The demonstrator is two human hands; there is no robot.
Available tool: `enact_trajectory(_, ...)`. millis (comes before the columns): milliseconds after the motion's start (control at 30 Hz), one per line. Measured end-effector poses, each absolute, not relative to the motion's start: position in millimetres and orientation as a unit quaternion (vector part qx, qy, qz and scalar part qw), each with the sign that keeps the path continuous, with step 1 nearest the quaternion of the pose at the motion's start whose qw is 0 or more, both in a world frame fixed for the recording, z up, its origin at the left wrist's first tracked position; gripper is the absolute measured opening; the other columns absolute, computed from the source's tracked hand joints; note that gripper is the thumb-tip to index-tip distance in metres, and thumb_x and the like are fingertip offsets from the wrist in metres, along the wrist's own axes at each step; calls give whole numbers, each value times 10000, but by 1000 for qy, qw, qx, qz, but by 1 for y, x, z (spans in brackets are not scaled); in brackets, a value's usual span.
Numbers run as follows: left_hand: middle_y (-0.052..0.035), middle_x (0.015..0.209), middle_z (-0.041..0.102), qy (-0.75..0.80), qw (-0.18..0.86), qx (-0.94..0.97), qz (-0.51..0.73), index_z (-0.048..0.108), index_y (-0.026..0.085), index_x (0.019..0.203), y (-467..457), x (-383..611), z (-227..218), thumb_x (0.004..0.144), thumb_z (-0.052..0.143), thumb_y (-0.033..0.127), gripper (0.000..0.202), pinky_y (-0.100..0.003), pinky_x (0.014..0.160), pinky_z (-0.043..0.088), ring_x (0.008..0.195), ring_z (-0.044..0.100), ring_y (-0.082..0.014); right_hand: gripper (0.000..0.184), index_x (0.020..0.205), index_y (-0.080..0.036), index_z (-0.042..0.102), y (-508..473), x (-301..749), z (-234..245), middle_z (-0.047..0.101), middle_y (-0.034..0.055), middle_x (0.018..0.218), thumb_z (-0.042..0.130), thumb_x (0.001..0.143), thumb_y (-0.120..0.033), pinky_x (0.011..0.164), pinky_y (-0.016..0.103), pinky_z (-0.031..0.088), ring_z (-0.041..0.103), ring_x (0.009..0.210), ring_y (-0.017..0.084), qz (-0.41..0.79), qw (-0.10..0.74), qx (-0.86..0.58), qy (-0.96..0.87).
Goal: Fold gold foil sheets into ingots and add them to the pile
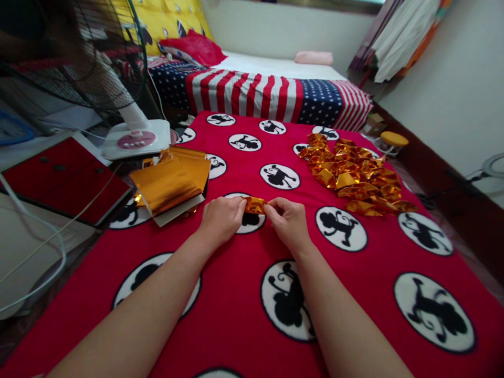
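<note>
Between my two hands, just above the red cloth, is a small folded piece of shiny gold foil paper. My left hand pinches its left end, with the thumb on the near side. My right hand grips the right end between thumb and fingertips. To the left lies a stack of flat gold foil sheets, some with pale backing showing. Over on the right is a heap of folded gold foil pieces, crinkled and overlapping.
A fan with a white base stands at the left, beside a dark red panel and white cables. Beyond the cloth is a bed with a striped cover and a red pillow. A yellow round-topped stool is at right.
</note>
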State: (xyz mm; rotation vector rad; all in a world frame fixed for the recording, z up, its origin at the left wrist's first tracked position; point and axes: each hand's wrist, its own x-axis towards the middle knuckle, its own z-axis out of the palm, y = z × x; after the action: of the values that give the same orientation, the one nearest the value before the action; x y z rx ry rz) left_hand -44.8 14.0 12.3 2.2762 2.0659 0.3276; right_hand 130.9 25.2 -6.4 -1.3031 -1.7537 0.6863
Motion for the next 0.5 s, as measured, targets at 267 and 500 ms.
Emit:
enact_trajectory(267, -92, 845, 748, 649, 27, 750, 120, 712, 218, 955, 15, -49, 14, 981, 312, 410, 444, -295, 609, 377, 756, 684, -242, 219, 710, -165, 685, 25, 129, -3, 578, -7, 540, 573, 844, -296, 495, 228, 324, 493, 496, 114, 307, 425, -511, -681)
enact_trajectory(500, -95, 843, 746, 664, 9, 740, 110, 706, 222, 972, 16, -47, 13, 981, 308, 404, 438, -300, 606, 378, 766, 692, -251, 205, 690, -173, 680, 25, 130, -5, 572, -9, 535, 589, 832, -290, 488, 228, 312, 497, 507, 117, 300, 404, -504, -702)
